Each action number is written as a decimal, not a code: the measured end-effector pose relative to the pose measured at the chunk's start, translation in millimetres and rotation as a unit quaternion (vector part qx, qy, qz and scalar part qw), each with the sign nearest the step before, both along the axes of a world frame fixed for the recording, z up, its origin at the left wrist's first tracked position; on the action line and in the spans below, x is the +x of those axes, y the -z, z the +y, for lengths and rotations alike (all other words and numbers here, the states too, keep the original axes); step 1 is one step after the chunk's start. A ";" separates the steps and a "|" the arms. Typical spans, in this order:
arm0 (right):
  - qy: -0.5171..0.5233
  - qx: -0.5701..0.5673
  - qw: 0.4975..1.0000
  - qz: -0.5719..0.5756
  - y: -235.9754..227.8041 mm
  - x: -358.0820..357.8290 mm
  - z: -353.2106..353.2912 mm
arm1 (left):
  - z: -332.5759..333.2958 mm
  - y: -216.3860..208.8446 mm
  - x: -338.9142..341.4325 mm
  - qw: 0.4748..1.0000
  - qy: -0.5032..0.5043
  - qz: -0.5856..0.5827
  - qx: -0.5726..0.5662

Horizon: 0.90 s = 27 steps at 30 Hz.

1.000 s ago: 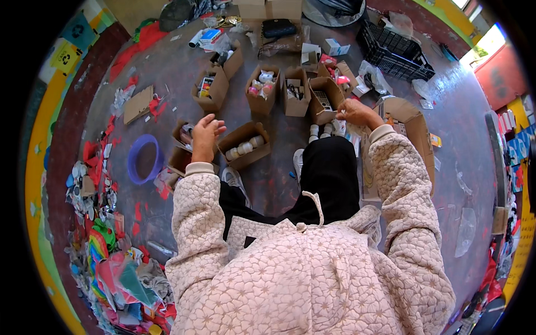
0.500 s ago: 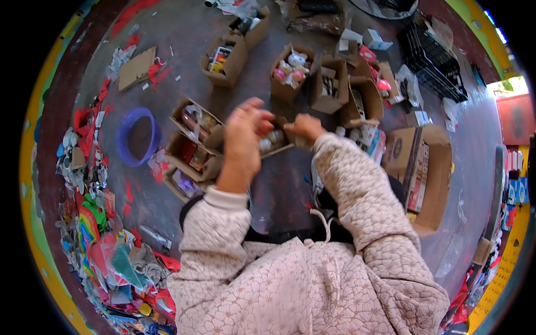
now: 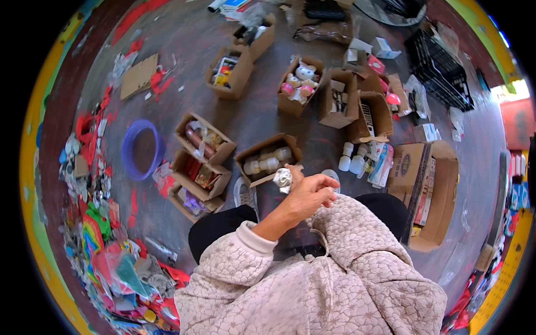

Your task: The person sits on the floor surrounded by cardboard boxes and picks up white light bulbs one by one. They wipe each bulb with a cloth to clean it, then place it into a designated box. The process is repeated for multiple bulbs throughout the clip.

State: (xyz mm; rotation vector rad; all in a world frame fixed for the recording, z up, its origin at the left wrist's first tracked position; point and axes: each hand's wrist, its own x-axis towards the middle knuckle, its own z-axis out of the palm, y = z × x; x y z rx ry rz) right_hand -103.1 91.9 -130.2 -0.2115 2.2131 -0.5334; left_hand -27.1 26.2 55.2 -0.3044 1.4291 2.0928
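Note:
Stretched across to the right, my left hand (image 3: 308,201) holds nothing and its fingers are apart beside the cuff of my right sleeve. My right hand (image 3: 295,177) is partly hidden behind it, closed on a crumpled white wad (image 3: 283,180) whose material I cannot make out. Just beyond the wad stands an open cardboard box (image 3: 258,147) with pale bottles (image 3: 268,162) lying in it. Left of that are small boxes, one with sausage-shaped brownish things (image 3: 196,138), one with red items (image 3: 192,168), one with purple items (image 3: 192,202).
White bottles (image 3: 356,163) stand on the floor at right, near a large cardboard box (image 3: 455,195). Farther off are a box of plush toys (image 3: 304,72), other filled boxes and a black crate (image 3: 438,70). A purple basin (image 3: 127,148) and heaped scraps (image 3: 120,262) lie left.
My left hand has come down and right, from beside the bottle box to my right sleeve. My right hand has drawn nearer, and the white wad now shows in it.

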 end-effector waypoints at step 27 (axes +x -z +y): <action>-0.114 -0.137 0.981 -0.074 -90.7 16.4 3.6 | 9.0 -93.9 29.0 0.703 0.184 0.530 -0.438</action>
